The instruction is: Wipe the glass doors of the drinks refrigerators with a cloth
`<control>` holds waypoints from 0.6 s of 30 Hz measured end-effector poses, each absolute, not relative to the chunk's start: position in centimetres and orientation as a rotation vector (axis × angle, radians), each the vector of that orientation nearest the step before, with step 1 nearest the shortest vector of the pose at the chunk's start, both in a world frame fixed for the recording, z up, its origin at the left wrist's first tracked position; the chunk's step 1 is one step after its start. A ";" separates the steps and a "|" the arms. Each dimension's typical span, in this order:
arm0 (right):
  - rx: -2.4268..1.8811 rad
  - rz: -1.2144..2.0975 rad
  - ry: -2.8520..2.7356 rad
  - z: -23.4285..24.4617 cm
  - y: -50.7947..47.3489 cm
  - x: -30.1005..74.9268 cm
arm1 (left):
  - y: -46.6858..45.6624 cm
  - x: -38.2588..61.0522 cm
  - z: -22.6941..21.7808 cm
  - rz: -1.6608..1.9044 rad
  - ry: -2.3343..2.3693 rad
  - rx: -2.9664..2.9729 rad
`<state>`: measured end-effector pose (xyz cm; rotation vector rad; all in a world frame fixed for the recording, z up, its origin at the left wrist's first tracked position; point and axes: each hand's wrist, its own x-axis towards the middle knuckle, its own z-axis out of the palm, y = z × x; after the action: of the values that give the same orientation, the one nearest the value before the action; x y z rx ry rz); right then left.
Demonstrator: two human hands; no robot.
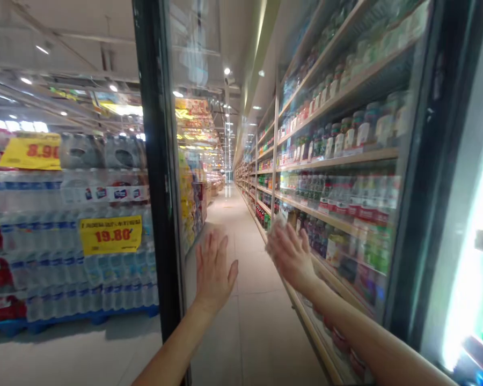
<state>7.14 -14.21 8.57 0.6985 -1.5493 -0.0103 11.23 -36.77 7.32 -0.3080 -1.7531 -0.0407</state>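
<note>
A glass door [241, 332] in a black frame [155, 134] stands swung out in front of me, and the aisle shows through its pane. My left hand [214, 271] is raised flat at the pane's left part, fingers stretched up and thumb apart. My right hand [290, 254] is held up farther right, its fingers spread and smeared by motion. Neither hand holds anything. Whether the palms touch the glass or stop just short of it, I cannot tell.
Left of the door, shrink-wrapped water bottles [64, 241] are stacked on a blue pallet [92, 317], with yellow price signs [110, 235]. Shelves [338, 158] of bottled drinks run along the right. A bright light strip [467, 257] edges the lit cooler at far right.
</note>
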 end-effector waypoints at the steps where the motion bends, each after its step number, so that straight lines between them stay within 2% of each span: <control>1: 0.797 -0.079 -1.547 8.5 -13.9 7.2 | -36.5 11.1 7.4 -0.032 -1.756 -0.302; 3: 0.853 -0.133 -1.549 8.6 -13.2 7.1 | -36.2 10.9 7.4 -0.023 -1.758 -0.289; 7: 0.465 0.058 -1.589 9.4 -11.9 7.0 | -35.8 10.6 7.2 -0.038 -1.740 -0.266; 12: 0.774 -0.170 -1.594 9.4 -11.2 7.0 | -35.1 10.5 7.5 -0.044 -1.723 -0.272; 16: 0.357 0.087 -1.561 10.2 -10.3 6.4 | -34.2 10.0 8.1 -0.044 -1.727 -0.305; 18: 0.344 0.092 -1.555 10.2 -9.2 6.2 | -34.0 9.8 8.3 -0.057 -1.722 -0.292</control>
<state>6.16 -9.20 10.22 0.3445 -1.5545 0.0925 9.79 -33.99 8.28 -0.2918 -1.7222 -0.0572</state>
